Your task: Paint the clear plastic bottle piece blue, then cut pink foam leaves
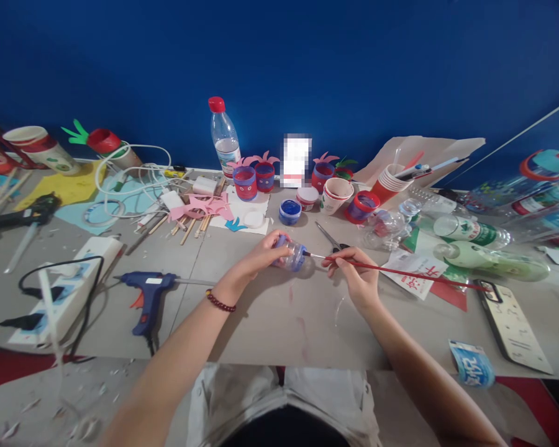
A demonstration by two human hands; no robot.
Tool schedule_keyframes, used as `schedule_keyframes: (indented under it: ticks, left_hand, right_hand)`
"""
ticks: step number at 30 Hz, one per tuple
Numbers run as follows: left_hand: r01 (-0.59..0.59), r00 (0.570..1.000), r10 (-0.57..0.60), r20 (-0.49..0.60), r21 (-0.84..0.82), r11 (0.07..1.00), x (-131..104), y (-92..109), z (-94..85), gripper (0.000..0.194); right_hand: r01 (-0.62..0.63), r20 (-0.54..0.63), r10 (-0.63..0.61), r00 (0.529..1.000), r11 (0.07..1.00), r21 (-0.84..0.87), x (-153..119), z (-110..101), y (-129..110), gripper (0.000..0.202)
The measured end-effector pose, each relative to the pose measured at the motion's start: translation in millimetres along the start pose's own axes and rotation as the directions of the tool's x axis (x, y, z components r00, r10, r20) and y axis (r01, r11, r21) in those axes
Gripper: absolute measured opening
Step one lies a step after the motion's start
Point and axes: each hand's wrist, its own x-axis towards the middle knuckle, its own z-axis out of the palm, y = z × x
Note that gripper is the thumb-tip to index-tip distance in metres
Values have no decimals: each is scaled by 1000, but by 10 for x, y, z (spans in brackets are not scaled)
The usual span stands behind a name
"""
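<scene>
My left hand (pixel 269 251) is closed around a small clear plastic cup (pixel 290 257) with blue paint on parts of it, tilted on its side above the table. In my right hand (pixel 354 273) is a long red-handled paintbrush (pixel 400 271), pinched near its bristle end. The brush tip meets the painted edge of the cup. Just beyond my hands stands an open jar of blue paint (pixel 289 212), beside a second jar of paint (pixel 307 197). Black-handled scissors (pixel 330 238) lie behind my right hand.
A blue glue gun (pixel 149 295) and a white power strip (pixel 68 292) lie left. Painted cups (pixel 245 183), a tall bottle (pixel 224 139) and a paper cup (pixel 336 196) stand at the back. Plastic bottles (pixel 470 231) and a phone (pixel 515 326) are right.
</scene>
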Motion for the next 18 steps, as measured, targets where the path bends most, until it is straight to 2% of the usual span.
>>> schedule_keyframes:
  ticks: [3, 9, 15, 18]
  left_hand:
    - [-1, 1000, 1, 1, 12, 1000, -12, 12, 9, 34]
    - [-8, 1000, 8, 0, 11, 1000, -14, 6, 14, 34]
    - [-17, 1000, 16, 9, 25, 1000, 0, -16, 8, 37]
    - [-29, 1000, 29, 10, 40, 999, 1, -21, 2, 36]
  right_hand:
    - [-4, 1, 4, 1000, 999, -32, 8, 20, -30, 9]
    - [30, -70, -33, 997, 999, -37, -4, -16, 1, 9]
    - [-33, 11, 33, 999, 999, -10, -6, -1, -8, 9]
    - [-21, -4, 20, 1000, 999, -42, -4, 12, -39, 8]
